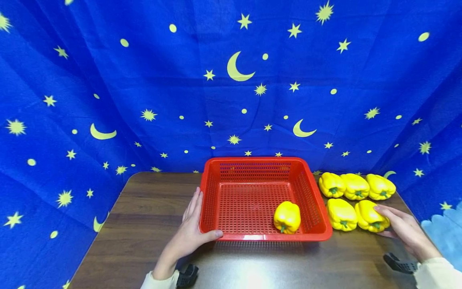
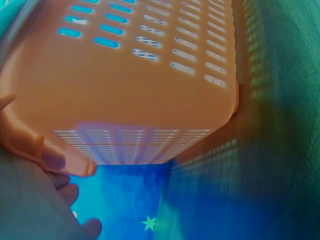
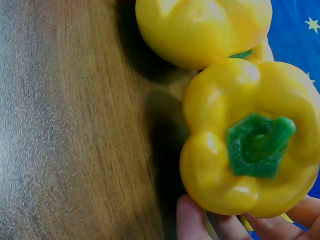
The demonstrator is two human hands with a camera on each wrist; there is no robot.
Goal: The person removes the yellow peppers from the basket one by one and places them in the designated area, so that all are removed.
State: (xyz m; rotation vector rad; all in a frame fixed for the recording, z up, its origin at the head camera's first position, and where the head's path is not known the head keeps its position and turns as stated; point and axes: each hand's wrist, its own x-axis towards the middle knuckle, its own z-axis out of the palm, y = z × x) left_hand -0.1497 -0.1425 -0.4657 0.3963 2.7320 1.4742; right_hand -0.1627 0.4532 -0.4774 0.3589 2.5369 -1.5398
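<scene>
A red plastic basket (image 1: 254, 237) with perforated walls stands on the table, a single yellow bell pepper (image 1: 287, 217) inside it at the front right. Along the basket's left side lies my left hand (image 1: 191, 226), fingers extended against the outside and thumb over the front left corner of the rim. To the right of the basket, my right hand (image 1: 406, 228) grips another yellow bell pepper (image 1: 369, 216) by its right side. Its green stem (image 3: 261, 142) faces the right wrist camera. The left wrist view shows the basket's outer wall (image 2: 125, 100) and some fingertips.
Beside the held pepper sits another yellow pepper (image 1: 341, 214). Behind them is a row of three peppers (image 1: 355, 187), close to the basket's right wall. A blue cloth with stars and moons (image 1: 231, 100) hangs behind the brown wooden table (image 1: 144, 216).
</scene>
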